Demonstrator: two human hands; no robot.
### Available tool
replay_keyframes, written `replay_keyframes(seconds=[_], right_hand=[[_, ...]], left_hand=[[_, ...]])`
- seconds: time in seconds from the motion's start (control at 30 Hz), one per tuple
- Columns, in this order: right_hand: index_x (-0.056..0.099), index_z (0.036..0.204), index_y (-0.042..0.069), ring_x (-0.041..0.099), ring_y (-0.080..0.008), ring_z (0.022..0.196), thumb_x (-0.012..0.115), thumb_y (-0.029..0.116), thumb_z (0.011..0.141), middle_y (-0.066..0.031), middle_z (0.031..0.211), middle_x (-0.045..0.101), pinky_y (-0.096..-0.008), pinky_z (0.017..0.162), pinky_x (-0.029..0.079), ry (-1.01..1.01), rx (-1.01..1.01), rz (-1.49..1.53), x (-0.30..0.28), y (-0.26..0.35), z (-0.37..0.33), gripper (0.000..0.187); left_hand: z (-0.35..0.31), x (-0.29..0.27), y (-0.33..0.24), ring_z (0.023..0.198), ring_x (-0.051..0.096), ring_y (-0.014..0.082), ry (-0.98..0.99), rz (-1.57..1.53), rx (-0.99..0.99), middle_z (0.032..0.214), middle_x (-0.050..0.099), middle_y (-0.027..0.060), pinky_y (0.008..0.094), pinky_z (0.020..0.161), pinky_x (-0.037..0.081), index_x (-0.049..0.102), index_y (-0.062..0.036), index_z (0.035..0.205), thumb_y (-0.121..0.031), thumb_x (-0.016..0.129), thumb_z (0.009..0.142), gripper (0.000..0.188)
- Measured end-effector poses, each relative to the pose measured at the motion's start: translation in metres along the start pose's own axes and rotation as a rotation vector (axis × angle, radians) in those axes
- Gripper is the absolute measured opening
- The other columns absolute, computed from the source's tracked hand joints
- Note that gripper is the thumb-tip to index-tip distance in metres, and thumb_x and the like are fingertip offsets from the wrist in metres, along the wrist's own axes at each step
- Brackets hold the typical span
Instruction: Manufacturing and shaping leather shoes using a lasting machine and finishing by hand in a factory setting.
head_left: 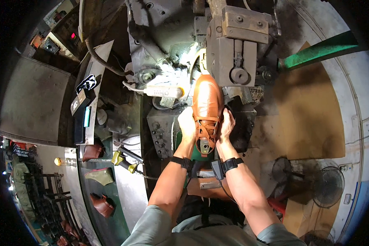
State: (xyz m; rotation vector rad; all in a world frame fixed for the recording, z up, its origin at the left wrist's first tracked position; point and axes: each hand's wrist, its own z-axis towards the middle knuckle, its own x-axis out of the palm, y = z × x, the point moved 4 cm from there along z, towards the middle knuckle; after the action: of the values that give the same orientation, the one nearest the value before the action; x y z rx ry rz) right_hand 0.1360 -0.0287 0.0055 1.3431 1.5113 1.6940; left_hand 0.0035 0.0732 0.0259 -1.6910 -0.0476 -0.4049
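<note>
A brown lace-up shoe (208, 100) is held in front of me with its toe pointing away, up against the machine (233, 53). My left hand (187, 124) grips its left side, and my right hand (226, 124) grips its right side. Both hands are closed around the shoe toward the heel; most of the fingertips are hidden beneath it. Crossed brown laces run over the instep, and a pale last with a hole shows in the shoe's opening. A bright lamp (165, 91) lights the metal just left of the toe.
On the left, a green belt carries brown boots (102, 205) and an olive boot (100, 176). A metal shelf (95, 98) holds small boxes. A green beam (322, 55), a cardboard sheet (311, 110) and a fan (329, 186) are on the right.
</note>
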Motion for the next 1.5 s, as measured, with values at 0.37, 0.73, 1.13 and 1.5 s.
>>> replay_keyframes(seconds=[0.37,0.73,1.13,1.5], right_hand=[[0.063,0.132,-0.001,0.074,-0.0282,0.099,0.048,0.039,0.107,-0.0182,0.123,0.07,-0.041,0.088,0.062,0.224,0.478,0.202,-0.021,-0.013,0.012,0.05],[0.057,0.134,0.005,0.055,-0.0227,0.114,0.069,0.017,0.09,-0.0098,0.121,0.058,-0.0367,0.099,0.044,-0.314,0.042,-0.589,-0.14,-0.007,0.013,0.048],[0.05,0.146,-0.004,0.052,-0.0384,0.136,0.069,0.013,0.084,-0.0255,0.143,0.058,-0.0413,0.114,0.039,-0.405,0.018,-0.879,-0.154,-0.013,0.062,0.067],[0.058,0.143,-0.002,0.046,-0.0311,0.143,0.07,0.015,0.082,-0.0176,0.148,0.057,-0.0413,0.114,0.037,-0.198,0.233,-0.818,-0.165,0.001,0.058,0.064]], left_hand=[[-0.013,0.004,0.023,0.091,0.07,0.0225,0.077,-0.303,-0.215,0.102,0.069,0.0132,0.0363,0.079,0.059,0.065,-0.0005,0.11,-0.021,0.051,0.106,0.026],[-0.012,-0.24,0.077,0.147,0.036,0.0419,-0.299,0.948,0.286,0.156,0.042,0.0251,0.0453,0.124,0.025,0.035,0.0042,0.154,-0.013,0.062,0.095,0.067],[-0.016,-0.247,0.118,0.157,0.018,0.0394,-0.272,0.537,0.025,0.168,0.019,0.0256,0.0399,0.129,0.013,0.01,0.0017,0.164,0.002,0.063,0.081,0.098],[-0.034,-0.261,0.149,0.117,0.063,0.0519,-0.33,1.047,-0.244,0.124,0.062,0.0407,0.0483,0.104,0.05,0.046,0.0142,0.137,-0.015,0.063,0.082,0.065]])
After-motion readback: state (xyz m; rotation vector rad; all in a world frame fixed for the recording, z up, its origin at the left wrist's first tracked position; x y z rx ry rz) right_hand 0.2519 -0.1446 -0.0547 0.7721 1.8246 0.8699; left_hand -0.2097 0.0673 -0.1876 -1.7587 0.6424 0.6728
